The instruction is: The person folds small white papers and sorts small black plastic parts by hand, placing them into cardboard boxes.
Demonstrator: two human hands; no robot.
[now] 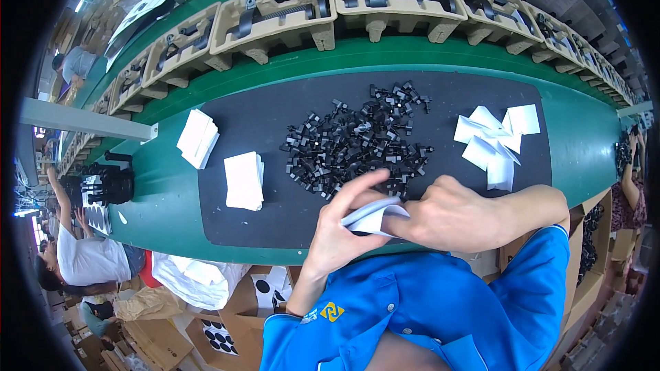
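My left hand (333,237) grips a curved, folded white paper piece (377,218) near the mat's front edge, thumb and fingers on either side of it. Against the paper's right end, my right hand (450,214) is closed, its fingertips tucked at or inside the fold. What those fingers hold, if anything, is hidden. Just beyond both hands lies a heap of small black plastic parts (350,148) on the dark mat (258,113). Several folded white papers (491,141) lie loosely overlapped on the right. Two stacks of white paper, one farther (198,139) and one nearer (244,180), rest on the left.
Along the far side, moulded cardboard trays (275,26) with black parts stand in a row on a green surface (289,62). A grey metal post (89,120) juts in at left. Open cartons (244,312) flank me below. Other people (96,257) work at left and far right.
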